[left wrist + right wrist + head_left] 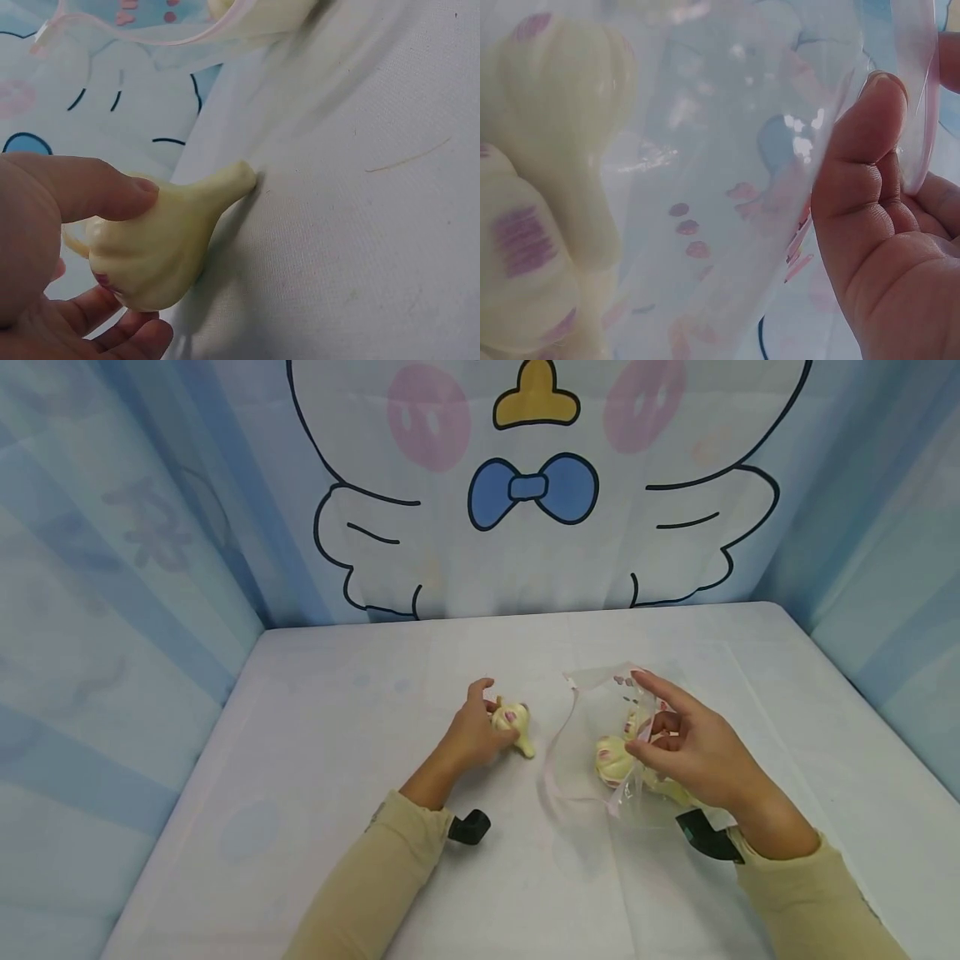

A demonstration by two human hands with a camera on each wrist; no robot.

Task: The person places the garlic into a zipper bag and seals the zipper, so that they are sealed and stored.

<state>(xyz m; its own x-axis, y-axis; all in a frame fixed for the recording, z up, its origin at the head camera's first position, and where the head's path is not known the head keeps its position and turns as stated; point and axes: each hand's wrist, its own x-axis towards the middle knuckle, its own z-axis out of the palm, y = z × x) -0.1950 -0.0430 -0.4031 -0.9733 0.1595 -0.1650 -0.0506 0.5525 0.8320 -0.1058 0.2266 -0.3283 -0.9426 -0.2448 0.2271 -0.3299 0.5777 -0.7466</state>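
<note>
On the left, my left hand (474,733) holds a garlic bulb (512,718), cream with purple patches, close over the table. In the left wrist view, the thumb lies over this garlic bulb (161,244) and the fingertips are under it; its stem points away from the palm. My right hand (701,752) pinches the pink-edged rim of a clear plastic bag (588,781), whose mouth faces left. Inside the bag lie several more garlic bulbs (612,760), partly hidden by the right hand. The right wrist view shows bagged garlic bulbs (562,112) through the plastic.
A white cloth covers the table (330,760). Behind it hangs a backdrop (525,560) printed with a cartoon figure and a blue bow. Blue and white curtains (97,635) stand at both sides. Black wrist mounts (469,827) sit at the sleeve cuffs.
</note>
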